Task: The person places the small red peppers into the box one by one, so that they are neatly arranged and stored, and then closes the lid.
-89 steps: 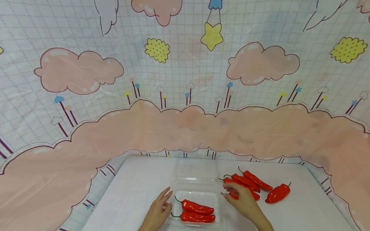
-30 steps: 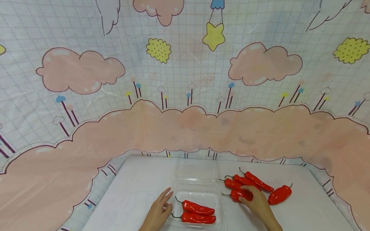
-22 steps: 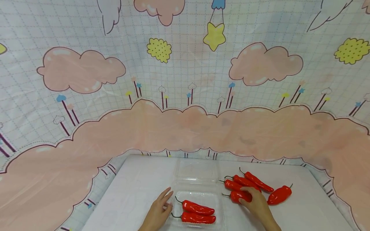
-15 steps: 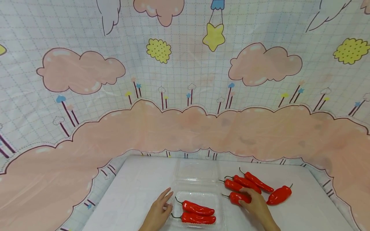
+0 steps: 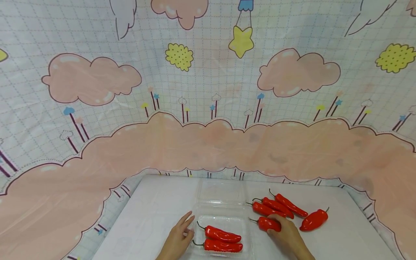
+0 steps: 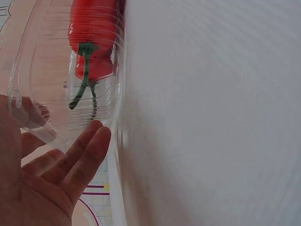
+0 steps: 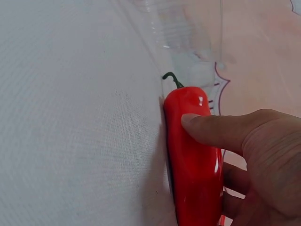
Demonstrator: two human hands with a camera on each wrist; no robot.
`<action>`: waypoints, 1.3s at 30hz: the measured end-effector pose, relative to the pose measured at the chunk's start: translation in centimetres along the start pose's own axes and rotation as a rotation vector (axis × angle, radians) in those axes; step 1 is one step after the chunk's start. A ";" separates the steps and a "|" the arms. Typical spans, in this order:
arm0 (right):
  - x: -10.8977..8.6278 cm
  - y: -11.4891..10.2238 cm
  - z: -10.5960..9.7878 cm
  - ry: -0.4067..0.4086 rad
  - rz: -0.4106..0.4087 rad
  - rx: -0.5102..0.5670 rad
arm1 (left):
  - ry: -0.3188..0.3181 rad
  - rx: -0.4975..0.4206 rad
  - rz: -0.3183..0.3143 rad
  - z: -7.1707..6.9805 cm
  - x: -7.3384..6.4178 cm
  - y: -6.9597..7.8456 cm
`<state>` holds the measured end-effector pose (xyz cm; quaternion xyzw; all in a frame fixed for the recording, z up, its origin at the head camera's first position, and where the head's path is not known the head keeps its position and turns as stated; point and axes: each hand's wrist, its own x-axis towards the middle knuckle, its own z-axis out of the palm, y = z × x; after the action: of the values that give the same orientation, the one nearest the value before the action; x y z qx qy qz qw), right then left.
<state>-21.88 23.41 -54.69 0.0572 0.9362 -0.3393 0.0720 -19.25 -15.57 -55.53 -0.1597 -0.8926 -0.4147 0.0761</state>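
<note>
In the head view my right hand [image 5: 287,234] grips a glossy red chili pepper [image 5: 268,224] with a green stem. The right wrist view has my thumb across the same pepper [image 7: 190,155] and my fingers behind it; it lies close on the white surface. My left hand [image 5: 177,236] rests at the left side of a clear plastic clamshell box [image 5: 247,234], fingers extended. Through the box wall [image 6: 47,70] in the left wrist view, red peppers and green stems show. Inside the box lie two red peppers, an upper one [image 5: 222,234] and a lower one [image 5: 224,246].
The box's hinged lid [image 5: 222,193] lies open toward the back. Right of it, several red peppers are spread on the white table [image 5: 152,202], among them a slim one [image 5: 290,204] and a broad one [image 5: 314,220]. A patterned cloth [image 5: 208,144] rises behind.
My right hand has come down onto the nearest loose pepper, gripped it and drawn it slightly toward me, apart from the others. My left hand stays at the box.
</note>
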 end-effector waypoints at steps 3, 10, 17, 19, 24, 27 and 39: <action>-0.1 -0.1 -0.1 -0.011 0.011 0.007 | 0.000 -0.002 0.002 0.0 0.0 0.0; -0.4 -0.2 -0.4 -0.016 0.017 0.024 | 0.009 0.001 0.014 0.0 0.0 0.0; -0.7 -0.4 -1.0 0.015 -0.002 0.022 | 0.010 -0.004 0.012 0.1 0.0 0.0; -0.8 -0.4 -1.1 0.028 -0.008 0.027 | 0.008 -0.007 0.009 0.1 0.0 0.0; -1.0 -0.2 -1.5 0.056 -0.022 0.023 | 0.003 -0.004 0.006 0.0 0.0 0.0; -1.1 -0.2 -1.7 0.075 -0.027 0.015 | 0.001 0.000 0.004 0.0 0.0 0.0; -1.5 -1.1 -2.5 0.160 -0.094 0.001 | 0.003 -0.001 0.002 0.0 0.0 -0.1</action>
<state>-20.80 24.08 -51.85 0.0401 0.9405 -0.3370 -0.0190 -19.31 -15.60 -55.64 -0.1601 -0.8921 -0.4154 0.0778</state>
